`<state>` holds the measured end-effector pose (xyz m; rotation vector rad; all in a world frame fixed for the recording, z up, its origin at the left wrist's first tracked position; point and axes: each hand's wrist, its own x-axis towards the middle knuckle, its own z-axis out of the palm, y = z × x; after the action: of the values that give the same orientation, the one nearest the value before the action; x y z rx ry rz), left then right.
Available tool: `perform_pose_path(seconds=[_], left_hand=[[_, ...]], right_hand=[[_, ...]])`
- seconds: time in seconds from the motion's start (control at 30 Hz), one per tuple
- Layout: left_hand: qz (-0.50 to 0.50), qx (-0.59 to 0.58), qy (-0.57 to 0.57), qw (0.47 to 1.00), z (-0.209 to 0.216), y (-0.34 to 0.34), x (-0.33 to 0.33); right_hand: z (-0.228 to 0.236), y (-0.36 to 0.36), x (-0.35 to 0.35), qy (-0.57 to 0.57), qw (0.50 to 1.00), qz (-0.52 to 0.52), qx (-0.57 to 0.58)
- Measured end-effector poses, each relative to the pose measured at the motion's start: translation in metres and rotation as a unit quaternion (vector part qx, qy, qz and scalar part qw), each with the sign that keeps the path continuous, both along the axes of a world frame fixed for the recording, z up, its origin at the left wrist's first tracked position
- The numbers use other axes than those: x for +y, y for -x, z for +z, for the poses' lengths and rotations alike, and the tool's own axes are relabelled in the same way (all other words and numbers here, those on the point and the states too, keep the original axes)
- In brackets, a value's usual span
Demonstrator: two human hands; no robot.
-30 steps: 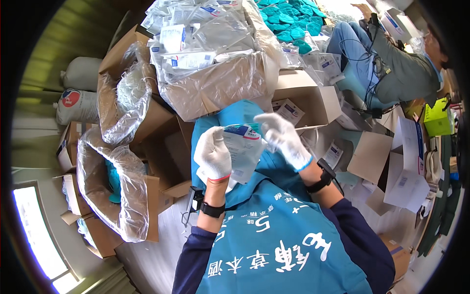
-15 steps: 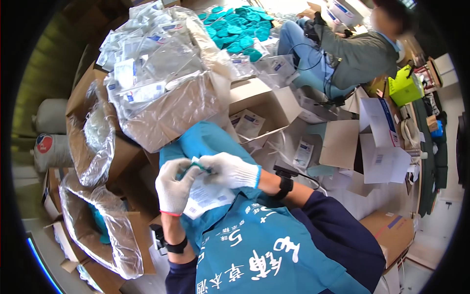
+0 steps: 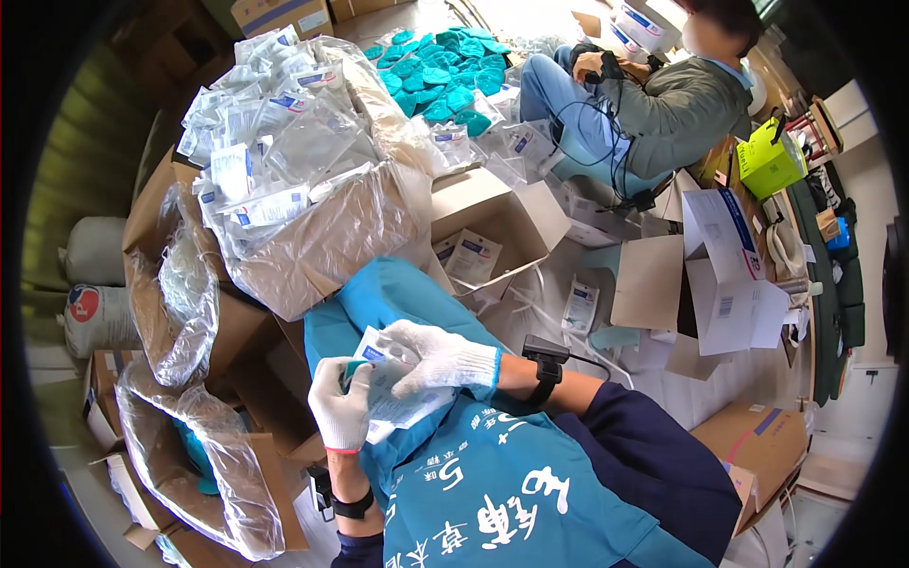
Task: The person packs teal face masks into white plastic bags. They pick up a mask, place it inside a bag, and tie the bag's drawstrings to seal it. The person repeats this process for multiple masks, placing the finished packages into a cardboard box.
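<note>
My left hand (image 3: 339, 405), in a white knitted glove, is closed around a small folded teal piece (image 3: 353, 370), of which only a bit shows between thumb and fingers. Its kind is hard to make out. Right beside it, my right hand (image 3: 443, 360), gloved the same way, grips a clear printed plastic packet (image 3: 402, 409) near its upper edge. The packet lies over my lap on the teal apron (image 3: 473, 483). Part of it is hidden behind the right fingers. Both wrists carry black straps with small devices.
Ahead stands a lined carton (image 3: 331, 222) heaped with packets. Teal pieces (image 3: 445, 71) are piled behind it. An open carton (image 3: 511, 251) holds a few packets. Lined cartons (image 3: 270, 492) stand at left, a white box (image 3: 729, 275) at right. Another person (image 3: 686, 118) sits at far right.
My right hand has shifted from pinching at the teal piece to gripping the packet, which is now lifted higher. The left hand has lowered slightly, keeping the teal piece.
</note>
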<state>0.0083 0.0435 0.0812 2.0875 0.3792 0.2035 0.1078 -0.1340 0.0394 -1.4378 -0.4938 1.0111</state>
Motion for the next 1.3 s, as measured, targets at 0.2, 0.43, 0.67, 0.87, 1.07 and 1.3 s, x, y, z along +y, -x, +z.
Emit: perform_pose_path(seconds=[0.2,0.43,0.67,0.87,1.07,1.3], left_hand=[[0.085,-0.043,0.106,0.990,-0.004,0.004,-0.006],[0.190,-0.069,0.217,0.955,-0.001,0.010,0.005],[0.291,-0.134,0.250,0.914,-0.001,0.016,0.016],[0.384,-0.194,0.220,0.876,0.004,0.023,0.062],[0.373,-0.181,0.201,0.887,0.008,0.036,0.080],[0.226,0.066,0.016,0.972,-0.010,0.029,0.088]], right_hand=[[-0.011,0.006,0.007,-0.039,0.997,-0.017,-0.058],[-0.005,-0.015,0.012,-0.042,0.991,0.049,-0.115],[-0.026,-0.023,0.011,-0.086,0.993,0.052,-0.067],[-0.026,-0.031,-0.006,0.133,0.959,0.052,-0.244],[-0.006,-0.033,-0.022,0.108,0.993,0.018,-0.045],[-0.040,-0.058,-0.047,0.201,0.969,0.071,-0.127]])
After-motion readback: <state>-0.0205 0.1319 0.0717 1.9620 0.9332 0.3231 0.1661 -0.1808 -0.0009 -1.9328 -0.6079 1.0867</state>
